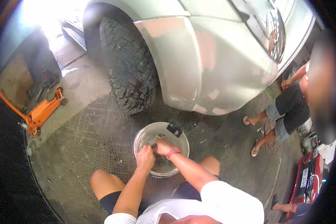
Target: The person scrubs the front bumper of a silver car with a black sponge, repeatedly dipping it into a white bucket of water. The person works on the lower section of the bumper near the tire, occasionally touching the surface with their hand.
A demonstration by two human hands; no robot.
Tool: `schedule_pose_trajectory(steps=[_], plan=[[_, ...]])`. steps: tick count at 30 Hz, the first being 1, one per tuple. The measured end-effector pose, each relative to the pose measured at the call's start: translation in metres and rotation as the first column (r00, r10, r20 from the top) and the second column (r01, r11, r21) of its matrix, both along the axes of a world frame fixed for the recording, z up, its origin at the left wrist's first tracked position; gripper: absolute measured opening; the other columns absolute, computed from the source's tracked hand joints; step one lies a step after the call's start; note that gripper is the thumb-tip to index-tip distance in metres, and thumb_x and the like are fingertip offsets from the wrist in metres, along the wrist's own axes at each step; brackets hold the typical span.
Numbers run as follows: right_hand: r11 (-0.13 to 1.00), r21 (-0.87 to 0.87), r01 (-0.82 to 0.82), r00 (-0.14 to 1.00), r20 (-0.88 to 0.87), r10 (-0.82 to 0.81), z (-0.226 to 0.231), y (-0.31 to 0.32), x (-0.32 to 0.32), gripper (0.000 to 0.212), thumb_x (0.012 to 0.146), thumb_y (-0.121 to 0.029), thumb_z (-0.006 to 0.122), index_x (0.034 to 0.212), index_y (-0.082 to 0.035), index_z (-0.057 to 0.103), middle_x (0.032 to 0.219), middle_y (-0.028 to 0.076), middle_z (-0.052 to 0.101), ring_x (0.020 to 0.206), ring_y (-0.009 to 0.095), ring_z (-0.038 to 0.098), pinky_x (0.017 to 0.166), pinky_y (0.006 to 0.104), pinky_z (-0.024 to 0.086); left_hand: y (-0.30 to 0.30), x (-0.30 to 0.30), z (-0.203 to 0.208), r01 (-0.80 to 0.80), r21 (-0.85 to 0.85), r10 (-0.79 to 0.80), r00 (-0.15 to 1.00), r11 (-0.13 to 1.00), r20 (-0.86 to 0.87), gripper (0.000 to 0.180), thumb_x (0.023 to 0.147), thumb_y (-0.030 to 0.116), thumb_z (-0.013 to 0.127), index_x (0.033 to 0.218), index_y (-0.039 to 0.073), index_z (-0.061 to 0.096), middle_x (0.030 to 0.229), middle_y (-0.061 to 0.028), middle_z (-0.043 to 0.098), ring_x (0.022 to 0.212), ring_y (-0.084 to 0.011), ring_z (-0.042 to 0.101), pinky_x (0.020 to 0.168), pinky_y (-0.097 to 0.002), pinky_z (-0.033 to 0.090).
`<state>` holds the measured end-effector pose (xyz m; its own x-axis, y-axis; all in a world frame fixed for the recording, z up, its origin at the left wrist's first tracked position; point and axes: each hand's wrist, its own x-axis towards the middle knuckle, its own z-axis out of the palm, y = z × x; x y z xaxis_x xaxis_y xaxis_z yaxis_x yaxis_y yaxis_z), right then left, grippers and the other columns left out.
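Both my hands are inside a pale round bucket [139, 139] that stands on the floor between my knees. My left hand [145, 154] is closed, its fingers bunched near the bucket's left side. Beside it my right hand [163, 145], with a red watch [173, 151] on the wrist, is curled over the middle. A small dark thing [154, 147] shows between the two hands, too blurred to name. What lies at the bottom of the bucket is murky. A dark square patch [174, 130] is at the bucket's far right rim.
Ahead stands a silver vehicle with pinkish patches on its bumper [227, 86] and a large tyre [128, 71]. An orange floor jack [44, 112] rests at left. A person in dark shorts [287, 108] stands at right; beyond is a red car [308, 179]. Ridged matting [82, 149] covers the floor.
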<state>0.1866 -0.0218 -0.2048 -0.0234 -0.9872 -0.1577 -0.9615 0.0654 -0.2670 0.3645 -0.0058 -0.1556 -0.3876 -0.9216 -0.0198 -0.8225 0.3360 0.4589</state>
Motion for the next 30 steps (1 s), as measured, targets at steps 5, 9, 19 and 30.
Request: schedule_pose_trajectory(steps=[5, 9, 19, 30], plan=[[0.871, 0.093, -0.483, 0.843, -0.218, 0.491, 0.184, 0.029, -0.028, 0.042, 0.076, -0.032, 0.094, 0.109, -0.012, 0.078, 0.104, 0.016, 0.079, 0.102, 0.039, 0.079, 0.088, 0.0529, 0.065, -0.002, -0.018, -0.019, 0.23, -0.014, -0.23, 0.973, 0.973, -0.008, 0.053, 0.095, 0.014, 0.066, 0.148, 0.009, 0.069, 0.142, -0.0156, 0.074, 0.133, -0.0373, 0.07, 0.113, -0.0514, 0.056], [0.849, -0.134, -0.511, 0.795, -0.448, 0.408, 0.34, 0.02, -0.033, 0.043, 0.075, -0.026, 0.093, 0.113, -0.011, 0.077, 0.109, 0.014, 0.073, 0.106, 0.038, 0.073, 0.094, 0.0526, 0.06, -0.016, -0.02, 0.006, 0.449, -0.046, -0.448, 0.893, 0.892, 0.024, 0.059, 0.094, 0.014, 0.065, 0.153, 0.017, 0.068, 0.155, -0.0177, 0.068, 0.144, -0.0369, 0.063, 0.119, -0.0534, 0.052], [0.382, -0.432, -0.817, 0.52, -0.838, 0.164, 0.542, -0.123, -0.038, 0.041, 0.095, -0.013, 0.074, 0.136, -0.009, 0.073, 0.15, 0.013, 0.068, 0.137, 0.036, 0.064, 0.119, 0.0514, 0.05, -0.025, -0.014, 0.018, 0.33, 0.027, -0.329, 0.944, 0.944, -0.024, 0.024, 0.095, 0.015, 0.066, 0.113, 0.008, 0.081, 0.117, -0.0186, 0.079, 0.112, -0.0382, 0.078, 0.098, -0.0523, 0.063], [0.348, -0.395, -0.85, 0.486, -0.842, 0.231, 0.534, -0.157, -0.025, 0.048, 0.094, -0.002, 0.069, 0.142, -0.01, 0.072, 0.154, 0.012, 0.067, 0.144, 0.034, 0.061, 0.123, 0.0498, 0.049, -0.033, -0.003, 0.017, 0.314, 0.03, -0.311, 0.947, 0.949, -0.074, 0.021, 0.099, 0.015, 0.063, 0.107, 0.005, 0.079, 0.11, -0.0198, 0.08, 0.102, -0.0401, 0.08, 0.091, -0.0531, 0.065]])
